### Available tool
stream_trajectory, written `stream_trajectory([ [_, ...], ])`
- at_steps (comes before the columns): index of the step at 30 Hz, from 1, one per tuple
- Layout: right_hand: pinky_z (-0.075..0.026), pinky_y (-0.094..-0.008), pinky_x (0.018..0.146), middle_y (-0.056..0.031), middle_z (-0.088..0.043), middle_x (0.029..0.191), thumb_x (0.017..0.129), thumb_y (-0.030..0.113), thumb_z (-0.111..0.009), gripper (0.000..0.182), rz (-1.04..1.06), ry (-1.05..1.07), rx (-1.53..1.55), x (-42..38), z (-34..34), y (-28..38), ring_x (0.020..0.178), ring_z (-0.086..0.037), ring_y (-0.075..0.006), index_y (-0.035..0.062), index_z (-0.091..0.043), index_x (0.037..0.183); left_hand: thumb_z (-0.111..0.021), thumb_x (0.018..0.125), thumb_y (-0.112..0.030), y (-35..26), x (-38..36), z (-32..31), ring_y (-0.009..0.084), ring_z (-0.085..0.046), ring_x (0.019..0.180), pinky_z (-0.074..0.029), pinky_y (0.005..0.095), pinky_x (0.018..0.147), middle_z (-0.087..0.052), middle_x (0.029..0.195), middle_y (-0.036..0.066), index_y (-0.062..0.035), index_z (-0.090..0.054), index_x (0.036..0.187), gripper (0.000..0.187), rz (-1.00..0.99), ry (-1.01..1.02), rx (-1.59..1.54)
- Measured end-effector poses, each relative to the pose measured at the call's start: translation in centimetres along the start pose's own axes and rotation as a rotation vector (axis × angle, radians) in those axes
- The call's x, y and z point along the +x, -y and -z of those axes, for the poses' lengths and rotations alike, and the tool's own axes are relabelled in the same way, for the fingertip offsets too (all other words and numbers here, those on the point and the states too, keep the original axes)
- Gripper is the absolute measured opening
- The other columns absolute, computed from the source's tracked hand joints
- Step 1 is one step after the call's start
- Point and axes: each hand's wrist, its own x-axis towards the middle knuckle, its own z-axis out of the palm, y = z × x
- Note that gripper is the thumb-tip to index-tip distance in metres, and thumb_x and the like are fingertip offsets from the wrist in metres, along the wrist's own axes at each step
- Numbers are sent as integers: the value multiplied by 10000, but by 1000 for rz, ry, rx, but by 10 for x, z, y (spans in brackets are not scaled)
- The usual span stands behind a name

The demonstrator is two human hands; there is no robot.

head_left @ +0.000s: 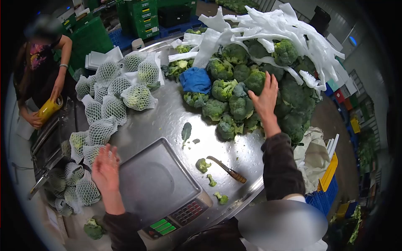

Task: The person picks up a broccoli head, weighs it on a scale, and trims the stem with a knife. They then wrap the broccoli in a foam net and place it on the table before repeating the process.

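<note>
My right hand reaches into a big heap of broccoli, thumb and fingers spread at the edge of one broccoli head. Over the left side of the scale, my left hand is raised with its fingers loosely apart, slightly blurred and holding nothing. Right beside it lie several broccoli heads in white foam nets. Between my hands stands the digital scale with a bare metal pan. A curved knife with a wooden handle rests on the metal table near small broccoli pieces.
White foam nets are draped over the heap, near a blue cloth. More netted broccoli is piled at the left. A co-worker there holds a yellow object. Green crates are stacked behind the table.
</note>
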Motion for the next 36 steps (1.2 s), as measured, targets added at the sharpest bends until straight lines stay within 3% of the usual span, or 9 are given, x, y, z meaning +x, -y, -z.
stream_trajectory([
  [5,-323,-450,986,-169,-411,1254,594,151,-784,778,21,244,-6,17,13,-8,1177,-390,-360,133,-423,1283,-432,905,-187,70,-58,-18,339,-529,1107,-493,409,803,-500,1236,191,-12,-408,1259,396,164,-16,370],
  [10,-394,-430,922,-144,-416,1192,519,91,-807,757,227,-159,273,-43,71,53,1112,-436,-329,111,-473,1198,-485,893,-249,130,-108,-54,350,-547,1066,-492,413,815,-511,1209,198,-32,-357,1302,480,324,124,539],
  [13,-419,-427,912,-160,-395,1210,518,116,-830,816,306,-91,585,-107,98,108,1134,-420,-346,95,-434,1231,-543,884,-358,155,-124,-77,342,-468,1161,-457,428,882,-415,1306,186,-67,-288,1359,613,282,225,437],
  [15,-377,-446,945,-185,-387,1232,532,156,-838,838,232,139,835,-166,119,152,1176,-385,-367,82,-421,1256,-603,840,-447,162,-133,-88,306,-335,1275,-386,439,976,-254,1414,157,-126,-198,1407,767,157,278,270],
  [19,-368,-427,957,-188,-358,1260,665,141,-767,707,191,623,1033,-222,164,214,1155,-405,-374,49,-410,1268,-683,770,-201,126,-144,-78,280,-412,1208,-369,438,1009,-399,1291,125,-121,-263,1382,746,-120,-157,298],
  [23,-352,-417,982,-197,-403,1258,717,69,-675,617,342,768,1109,-214,148,188,1169,-408,-370,55,-403,1270,-706,623,-127,55,-153,-51,288,-469,1123,-374,374,985,-444,1217,131,-71,-339,1330,798,-283,-190,1010],
  [27,-359,-399,986,-169,-453,1223,718,50,-666,548,80,486,972,-172,100,116,1144,-448,-348,53,-459,1226,-750,587,-164,23,-149,-19,297,-446,1137,-359,360,982,-418,1238,153,-44,-326,1331,865,-227,-217,1448],
  [29,-357,-399,973,-168,-494,1152,700,27,-649,454,224,161,657,-115,87,65,1134,-451,-348,32,-510,1132,-762,583,-177,25,-149,-6,297,-417,1166,-337,368,1000,-379,1275,171,-16,-314,1332,888,-292,-217,1802],
  [36,-239,-467,1058,-211,-354,1363,693,86,-647,368,205,-263,-286,31,136,-66,1293,-305,-362,118,-605,1058,-743,669,-192,24,-157,4,284,-420,1181,-346,382,988,-380,1310,170,-9,-349,1321,783,-441,-242,1743],
])
